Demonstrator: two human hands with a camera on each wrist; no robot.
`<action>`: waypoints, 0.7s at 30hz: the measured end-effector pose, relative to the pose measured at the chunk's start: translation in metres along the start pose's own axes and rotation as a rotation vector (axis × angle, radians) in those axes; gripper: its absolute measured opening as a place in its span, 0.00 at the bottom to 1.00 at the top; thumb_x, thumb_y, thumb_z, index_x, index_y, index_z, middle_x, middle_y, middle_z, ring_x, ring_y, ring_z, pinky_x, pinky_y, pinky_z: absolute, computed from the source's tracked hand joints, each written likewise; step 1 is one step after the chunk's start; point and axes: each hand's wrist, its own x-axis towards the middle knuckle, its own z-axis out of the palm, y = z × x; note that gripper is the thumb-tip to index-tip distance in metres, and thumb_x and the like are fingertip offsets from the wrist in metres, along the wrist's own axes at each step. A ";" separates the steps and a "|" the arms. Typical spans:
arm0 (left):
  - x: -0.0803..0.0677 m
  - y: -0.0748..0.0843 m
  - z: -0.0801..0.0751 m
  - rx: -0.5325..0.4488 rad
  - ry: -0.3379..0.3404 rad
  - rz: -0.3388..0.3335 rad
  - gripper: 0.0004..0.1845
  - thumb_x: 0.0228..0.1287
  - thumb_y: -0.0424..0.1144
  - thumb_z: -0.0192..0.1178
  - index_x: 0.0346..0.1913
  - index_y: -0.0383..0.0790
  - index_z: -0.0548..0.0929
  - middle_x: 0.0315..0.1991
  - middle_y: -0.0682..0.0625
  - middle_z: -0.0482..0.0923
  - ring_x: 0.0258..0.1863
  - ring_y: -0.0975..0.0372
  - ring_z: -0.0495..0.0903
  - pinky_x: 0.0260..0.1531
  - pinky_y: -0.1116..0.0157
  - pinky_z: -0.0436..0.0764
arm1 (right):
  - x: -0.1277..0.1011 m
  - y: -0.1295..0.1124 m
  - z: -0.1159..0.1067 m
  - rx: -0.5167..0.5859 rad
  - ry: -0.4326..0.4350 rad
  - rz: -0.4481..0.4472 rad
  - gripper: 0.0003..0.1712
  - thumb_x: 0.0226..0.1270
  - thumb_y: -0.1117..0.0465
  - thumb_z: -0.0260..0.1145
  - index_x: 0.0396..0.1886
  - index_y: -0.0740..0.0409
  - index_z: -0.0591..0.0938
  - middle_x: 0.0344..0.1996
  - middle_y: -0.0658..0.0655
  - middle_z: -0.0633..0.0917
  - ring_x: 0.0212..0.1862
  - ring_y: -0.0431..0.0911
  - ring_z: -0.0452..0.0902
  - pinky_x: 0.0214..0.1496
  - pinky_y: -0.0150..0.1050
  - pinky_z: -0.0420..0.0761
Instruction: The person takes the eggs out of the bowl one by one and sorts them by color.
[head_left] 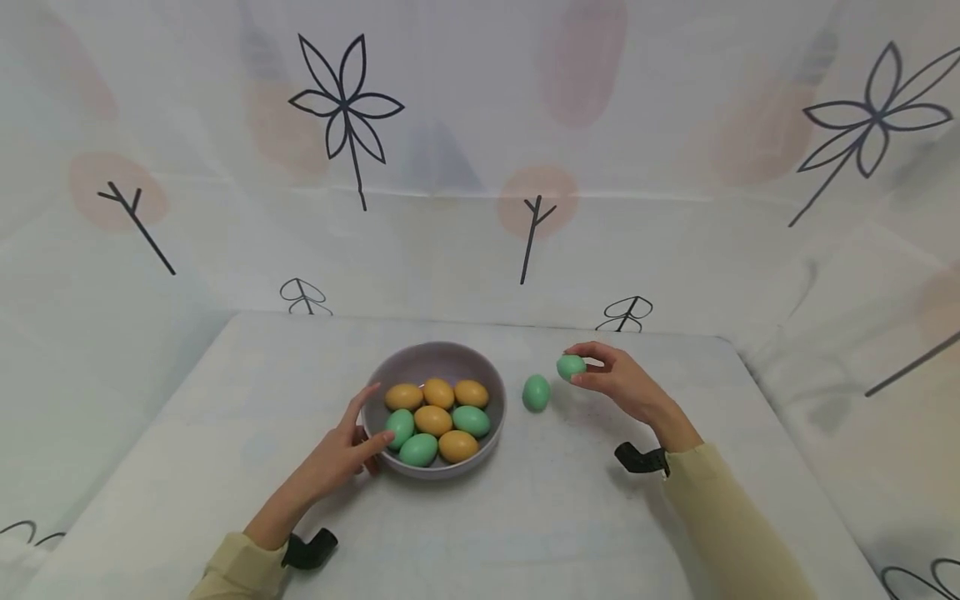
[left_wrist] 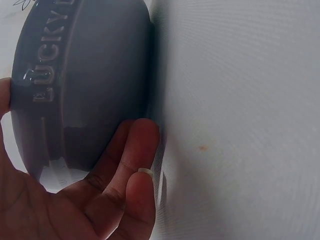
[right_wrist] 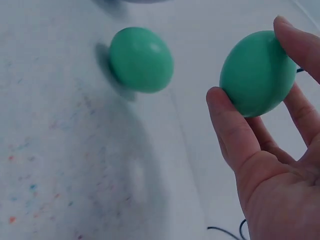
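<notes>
A grey bowl (head_left: 491,392) sits mid-table, filled with several orange and green eggs. My left hand (head_left: 352,446) rests against the bowl's left outer wall (left_wrist: 85,90), thumb on the rim and fingers (left_wrist: 132,150) straight along its side. To the right of the bowl, my right hand (head_left: 611,377) pinches a green egg (head_left: 571,367) between thumb and fingertips, just above the table; the wrist view shows that egg (right_wrist: 257,72) held by the fingers (right_wrist: 230,125). A second green egg (head_left: 536,392) lies on the table between the bowl and the held egg, also seen in the right wrist view (right_wrist: 141,60).
The table (head_left: 555,517) is covered in white cloth with faint coloured specks. A patterned white fabric backdrop (head_left: 480,167) closes off the back and both sides. Black wrist straps (head_left: 641,458) sit on both arms.
</notes>
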 end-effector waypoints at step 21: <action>0.000 0.000 0.001 0.003 0.015 -0.007 0.43 0.71 0.54 0.59 0.79 0.61 0.45 0.27 0.45 0.79 0.28 0.56 0.79 0.33 0.60 0.74 | -0.005 0.038 0.007 -0.140 0.060 0.067 0.39 0.56 0.66 0.77 0.68 0.63 0.73 0.68 0.64 0.72 0.69 0.63 0.64 0.62 0.47 0.71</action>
